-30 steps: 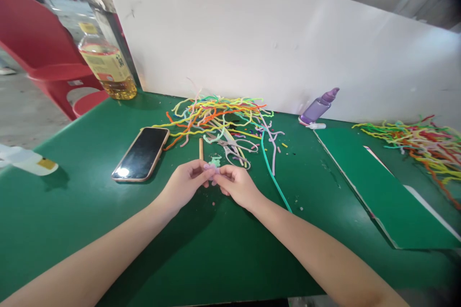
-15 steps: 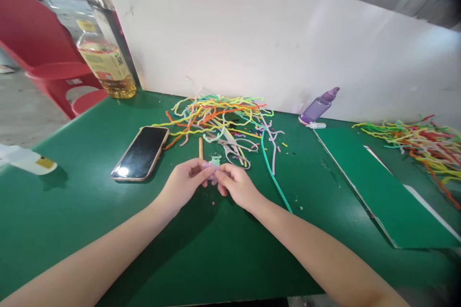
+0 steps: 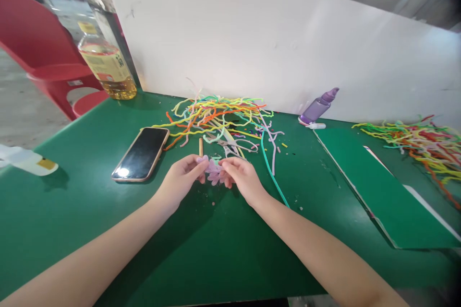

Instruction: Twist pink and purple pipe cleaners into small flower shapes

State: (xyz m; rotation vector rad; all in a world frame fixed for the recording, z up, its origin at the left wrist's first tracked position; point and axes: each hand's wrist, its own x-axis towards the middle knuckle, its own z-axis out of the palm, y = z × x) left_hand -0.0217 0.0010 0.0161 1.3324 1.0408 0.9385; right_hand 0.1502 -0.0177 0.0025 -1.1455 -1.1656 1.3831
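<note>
A small pale purple flower-like piece (image 3: 215, 172) with several petals is held between both hands over the green table. My left hand (image 3: 185, 175) pinches its left side, and my right hand (image 3: 239, 176) pinches its right side. Just beyond the fingers lie scissors (image 3: 239, 146) with pale handles and a short tan stick (image 3: 200, 147). A bit of mint green shows behind the purple piece, partly hidden. Farther back is a tangled pile of colourful fuzzy strips (image 3: 216, 115).
A phone (image 3: 141, 154) lies left of the hands. At the back left stands an oil bottle (image 3: 108, 67). A purple glue bottle (image 3: 317, 107) leans by the white board (image 3: 270, 33). On the right are a green panel (image 3: 382, 187) and more strips (image 3: 428, 146).
My hands have moved slightly apart, and more of the purple piece shows between them, its petals spread wider. The scissors' near handle is now more covered by my right hand.
</note>
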